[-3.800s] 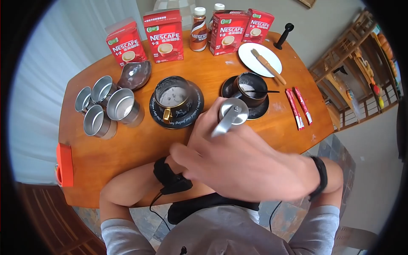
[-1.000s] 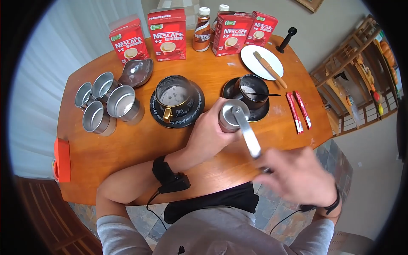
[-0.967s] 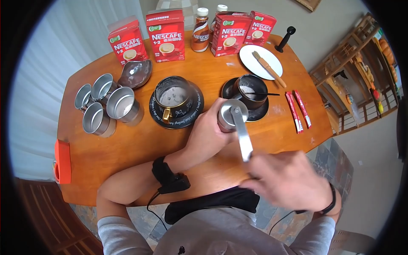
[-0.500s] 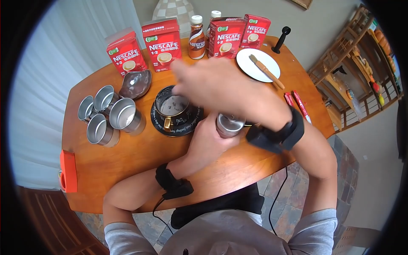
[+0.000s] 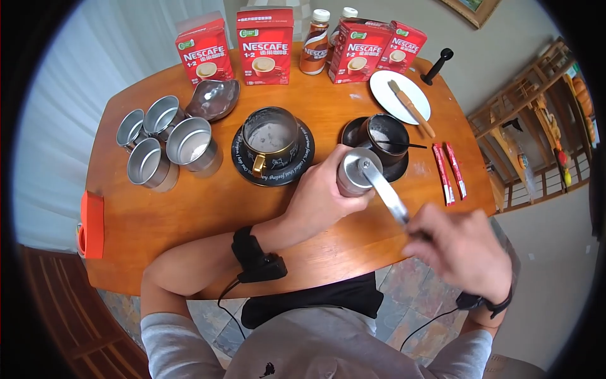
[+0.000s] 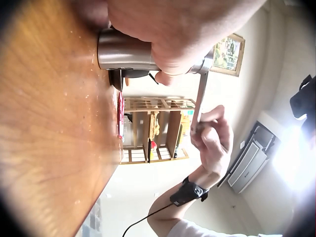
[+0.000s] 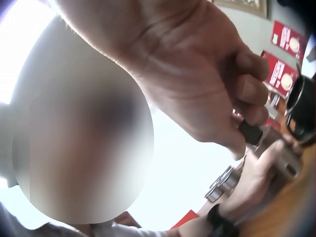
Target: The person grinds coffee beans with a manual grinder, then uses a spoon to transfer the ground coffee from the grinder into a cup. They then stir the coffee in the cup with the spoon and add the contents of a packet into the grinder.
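My left hand [image 5: 319, 196] wraps round the silver body of a hand coffee grinder [image 5: 355, 172], upright near the middle of the table. Its metal crank [image 5: 388, 197] points toward the near right. The fingers of my right hand [image 5: 464, 246], slightly blurred, curl round the knob at the crank's end. In the left wrist view, the grinder's base [image 6: 111, 49] is close to the tabletop, and in the right wrist view the dark knob [image 7: 251, 132] shows partly between fingers and thumb. Just beyond the grinder stands a black cup [image 5: 384, 136] with a dark stirrer across it.
A gold-handled black cup [image 5: 271, 131] sits on a lettered saucer [image 5: 303, 161]. Several steel cups [image 5: 192, 144] stand left. Behind are red Nescafe boxes [image 5: 265, 54] and a bottle [image 5: 315, 44]. A brush [image 5: 410, 107] lies on a white plate [image 5: 382, 95], near red sachets [image 5: 443, 174].
My right hand has swung the crank round, from the far left over the cup half a second ago to the near right now. My left hand keeps gripping the grinder. The head view has shifted slightly.
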Demonstrator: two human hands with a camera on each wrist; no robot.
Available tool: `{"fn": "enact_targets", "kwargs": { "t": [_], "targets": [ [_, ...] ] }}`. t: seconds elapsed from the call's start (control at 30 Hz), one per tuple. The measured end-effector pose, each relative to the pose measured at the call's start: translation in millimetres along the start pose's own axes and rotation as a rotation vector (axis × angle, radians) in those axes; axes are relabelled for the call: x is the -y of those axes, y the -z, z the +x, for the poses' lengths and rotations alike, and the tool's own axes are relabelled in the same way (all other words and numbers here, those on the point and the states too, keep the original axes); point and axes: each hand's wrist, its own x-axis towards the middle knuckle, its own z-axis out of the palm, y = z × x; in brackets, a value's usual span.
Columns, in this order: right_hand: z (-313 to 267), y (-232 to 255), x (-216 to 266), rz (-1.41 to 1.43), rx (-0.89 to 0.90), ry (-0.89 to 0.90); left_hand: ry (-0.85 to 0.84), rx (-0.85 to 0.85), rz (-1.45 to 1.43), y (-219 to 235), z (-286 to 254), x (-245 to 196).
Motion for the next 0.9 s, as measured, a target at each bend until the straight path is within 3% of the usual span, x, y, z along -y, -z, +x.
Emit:
{"fn": "enact_targets", "kwargs": {
  "t": [0.1,0.2,0.27,0.3,0.33,0.43,0.47,0.5,0.53,0.6,0.67,0.73,0.83,0.9],
  "targets": [
    [17,-16,35,-0.117,-0.043,0.311,-0.011,-0.001,-0.026,-1,0,0],
    [62,-37,54,-0.124,-0.195,0.466,-0.082,-0.016,-0.11,3,-11,-15],
    [105,-36,64,-0.182,-0.175,0.485,-0.127,-0.016,-0.077,4,-9,-10],
    [124,-28,70,-0.216,-0.076,0.427,-0.15,-0.012,-0.042,3,-5,-1],
    [143,-29,59,-0.185,-0.2,0.507,-0.173,-0.007,-0.007,1,-1,8],
    [193,-19,24,-0.172,-0.343,0.419,-0.241,0.007,0.089,-4,8,26],
    [198,-10,5,-0.156,-0.341,0.374,-0.112,-0.048,0.016,-4,2,7],
    [196,-3,-11,-0.16,-0.333,0.224,-0.084,-0.024,0.01,-3,2,5],
    [194,2,-37,-0.088,-0.276,0.165,-0.053,-0.005,0.005,-1,2,4],
    [158,9,-69,-0.074,-0.331,0.11,-0.003,0.011,-0.005,1,2,1],
    [111,11,-83,-0.013,-0.272,-0.066,-0.018,-0.001,-0.016,1,1,1],
    [66,19,-65,0.116,-0.114,-0.223,0.004,-0.001,-0.018,1,1,1],
    [14,11,-28,0.018,-0.034,-0.156,-0.002,-0.007,-0.021,0,1,2],
    [1,1,2,-0.038,0.007,0.067,-0.022,-0.007,-0.015,-1,1,4]
  ]
}}
